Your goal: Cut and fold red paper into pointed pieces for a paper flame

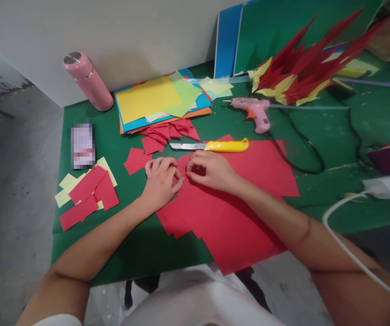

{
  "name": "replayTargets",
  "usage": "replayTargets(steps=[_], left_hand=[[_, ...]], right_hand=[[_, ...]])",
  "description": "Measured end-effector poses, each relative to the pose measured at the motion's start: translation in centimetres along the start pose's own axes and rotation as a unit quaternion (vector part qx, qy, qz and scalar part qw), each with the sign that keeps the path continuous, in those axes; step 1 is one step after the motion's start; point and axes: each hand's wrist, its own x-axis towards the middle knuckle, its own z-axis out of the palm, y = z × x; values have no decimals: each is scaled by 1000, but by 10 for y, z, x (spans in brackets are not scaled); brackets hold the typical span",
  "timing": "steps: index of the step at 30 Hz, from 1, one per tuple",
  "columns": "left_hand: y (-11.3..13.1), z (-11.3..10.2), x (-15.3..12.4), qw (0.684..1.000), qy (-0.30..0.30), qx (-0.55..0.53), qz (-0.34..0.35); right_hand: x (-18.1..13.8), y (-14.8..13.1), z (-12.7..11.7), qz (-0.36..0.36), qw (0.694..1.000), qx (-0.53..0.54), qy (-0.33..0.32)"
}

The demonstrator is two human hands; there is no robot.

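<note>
- Both my hands are close together: left hand [161, 181] and right hand [215, 171], fingers curled, fingertips nearly meeting. I can't tell whether anything small is pinched between them.
- Red paper [242, 235] lies under my right hand and right forearm [276, 210], in overlapping sheets that spread rightward and back toward me. My right hand is nearer its middle, my left is at its left side; with my arm across it, its long axis is hard to tell.
- Yellow cutter [227, 145] just beyond my right hand, long axis running left to right, blade end to the left.
- Small red pieces [154, 142] just past my left hand, in front of the coloured paper stack [147, 103].
- Farther left, red and pale yellow scraps [88, 190] near my phone [83, 146].
- Farther right, the glue gun [258, 113], nozzle pointing left.
</note>
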Motion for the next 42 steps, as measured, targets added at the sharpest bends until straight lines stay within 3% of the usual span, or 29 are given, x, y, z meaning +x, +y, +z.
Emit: replayTargets(steps=[11,31,35,42], left_hand=[[4,-1,0,1000,1,21,-8],[3,-9,13,993,-70,-59,-74],[7,-4,17,992,-32,-37,-114],[8,-1,14,995,-26,-27,-97]], right_hand=[[2,-1,-1,18,1000,0,-17],[2,0,-3,15,999,18,-32],[2,0,-3,19,999,17,-30],[2,-1,-3,23,999,13,-28]])
